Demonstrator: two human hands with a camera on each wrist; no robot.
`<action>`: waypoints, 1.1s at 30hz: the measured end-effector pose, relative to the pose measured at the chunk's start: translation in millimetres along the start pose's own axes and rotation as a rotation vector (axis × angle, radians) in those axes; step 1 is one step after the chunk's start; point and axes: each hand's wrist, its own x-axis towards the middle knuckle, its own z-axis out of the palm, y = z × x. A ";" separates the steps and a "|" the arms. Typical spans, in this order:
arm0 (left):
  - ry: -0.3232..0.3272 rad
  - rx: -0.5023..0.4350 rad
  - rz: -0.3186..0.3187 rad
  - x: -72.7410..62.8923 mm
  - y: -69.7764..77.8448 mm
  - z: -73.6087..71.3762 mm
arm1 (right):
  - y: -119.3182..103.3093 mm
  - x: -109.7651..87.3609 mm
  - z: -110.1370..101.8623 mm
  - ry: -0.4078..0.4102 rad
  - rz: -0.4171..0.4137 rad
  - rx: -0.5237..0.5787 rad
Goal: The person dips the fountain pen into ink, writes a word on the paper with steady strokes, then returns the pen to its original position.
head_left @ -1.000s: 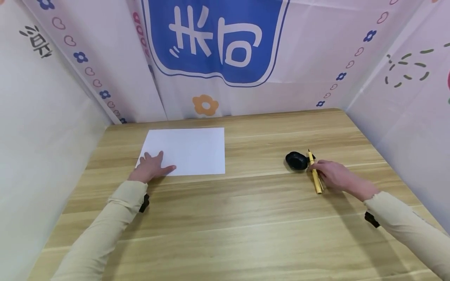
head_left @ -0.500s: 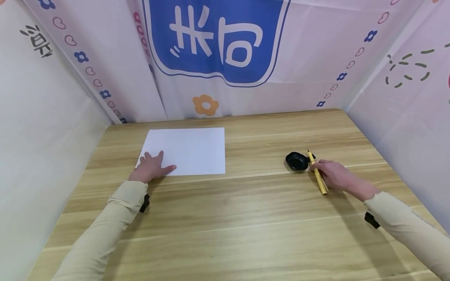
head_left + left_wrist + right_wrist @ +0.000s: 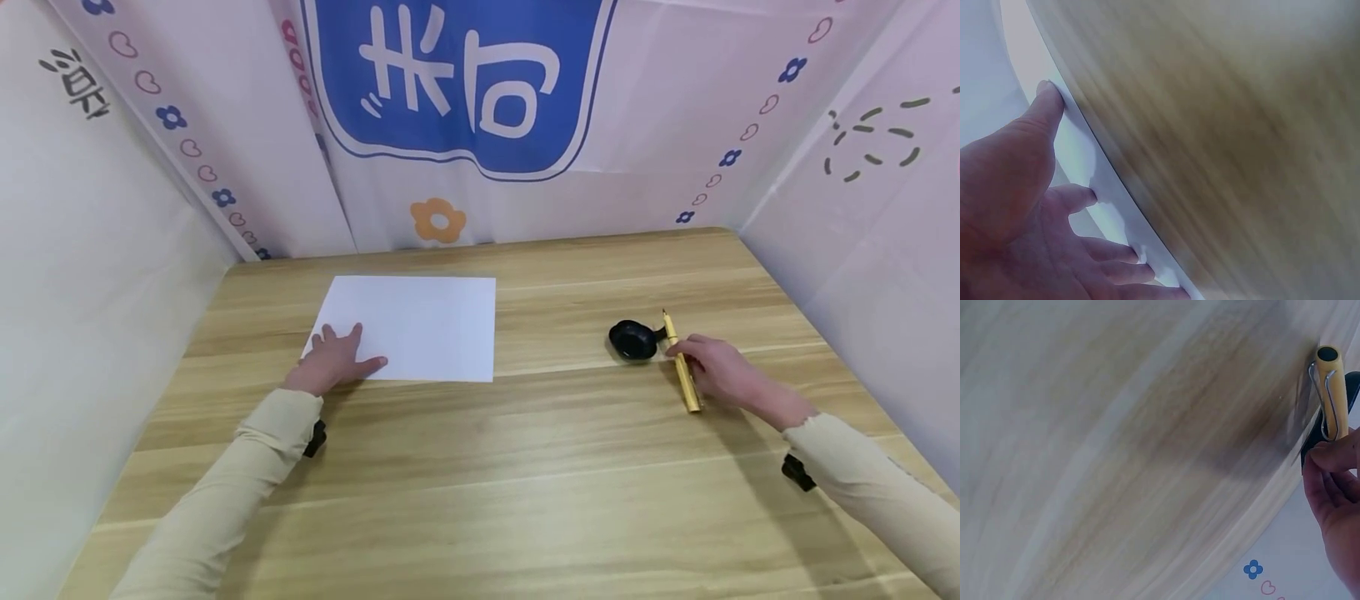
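My left hand point(image 3: 333, 362) lies with spread fingers on the lower left corner of a white sheet of paper point(image 3: 427, 325). In the left wrist view, the thumb and fingertips rest along the paper point(image 3: 1110, 187) near its edge. Over on the right, my right hand point(image 3: 720, 371) pinches a yellow fountain pen point(image 3: 686, 383) between thumb and fingers. Its dark tip points away toward the back wall, and its wire-clip end point(image 3: 1335, 394) points toward me. Just left of the pen sits a small black dish point(image 3: 633, 341) with a short handle, which the pen overlaps.
A light wood-grain table point(image 3: 480, 483) carries everything. Printed white cloth walls point(image 3: 637, 150) close in the back and both sides. A dark wrist camera point(image 3: 798, 472) hangs below the right sleeve.
The left hand and the paper have shifted a little to the right. The pen's clip end has swung slightly right, and the pen stays in the right hand.
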 end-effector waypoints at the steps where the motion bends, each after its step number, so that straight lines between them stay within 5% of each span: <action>1: -0.002 -0.004 0.001 -0.3 1.1 0.7 | -0.4 -0.1 -0.2 0.006 0.001 0.006; 19: 0.005 0.003 -0.005 -4.1 1.6 6.1 | 1.8 -0.9 5.0 0.198 -0.052 0.083; 25: 0.005 -0.003 0.006 -10.0 21.4 7.3 | 2.1 -1.0 0.3 0.238 -0.001 0.102; 33: 0.054 0.101 -0.018 -23.1 55.1 17.5 | -2.6 -2.0 -4.9 0.305 0.081 0.206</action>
